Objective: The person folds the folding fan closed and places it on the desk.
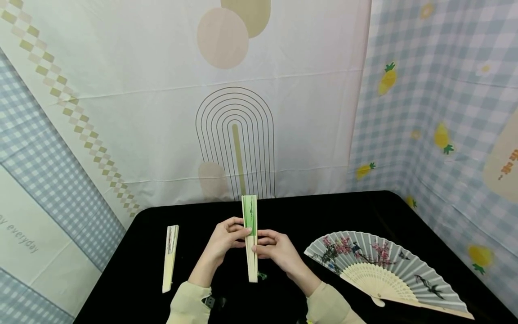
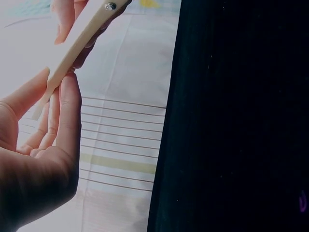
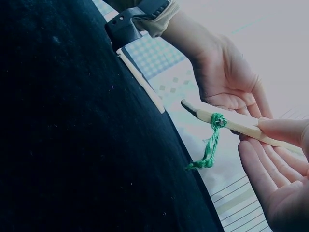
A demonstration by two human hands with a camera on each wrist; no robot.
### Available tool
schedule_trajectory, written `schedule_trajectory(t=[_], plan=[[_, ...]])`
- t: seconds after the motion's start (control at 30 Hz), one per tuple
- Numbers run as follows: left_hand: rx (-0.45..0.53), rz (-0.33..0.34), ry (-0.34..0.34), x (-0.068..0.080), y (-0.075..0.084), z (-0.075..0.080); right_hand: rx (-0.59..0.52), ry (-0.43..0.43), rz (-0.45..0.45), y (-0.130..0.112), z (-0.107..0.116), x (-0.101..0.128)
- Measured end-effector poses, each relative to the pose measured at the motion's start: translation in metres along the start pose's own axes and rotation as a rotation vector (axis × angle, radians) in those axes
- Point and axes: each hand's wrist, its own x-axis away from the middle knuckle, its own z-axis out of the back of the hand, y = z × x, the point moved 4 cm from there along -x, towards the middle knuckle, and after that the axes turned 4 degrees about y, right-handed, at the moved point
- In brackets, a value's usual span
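Both hands hold a folded hand fan (image 1: 251, 216) with green cloth and pale bamboo ribs, its cloth end pointing away from the person. The left hand (image 1: 228, 238) pinches it between thumb and fingers from the left side, around the lower part of the cloth. From the right, the right hand (image 1: 279, 249) grips the ribs a little lower, its thumb on the near face. A green cord (image 3: 211, 140) hangs from the pivot end in the right wrist view. That view also shows the fan raised above the black table.
A second folded fan (image 1: 170, 258) with pale ribs lies on the black table (image 1: 129, 265) to the left. At right, a spread fan (image 1: 380, 270) with pink blossoms and birds covers the table's right part. Patterned cloths (image 1: 315, 112) hang behind the table and at both sides.
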Motion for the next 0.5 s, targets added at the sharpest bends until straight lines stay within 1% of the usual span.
schedule_trajectory(t=[0.27,0.5], plan=[[0.012,0.006,0.012,-0.0009,0.0021,-0.0009,-0.006,-0.012,-0.011,-0.0006,0.0016,0.0003],[0.026,0.002,0.064,-0.0091,0.0063,0.0063,-0.015,-0.027,0.003,-0.0025,-0.0002,-0.0041]])
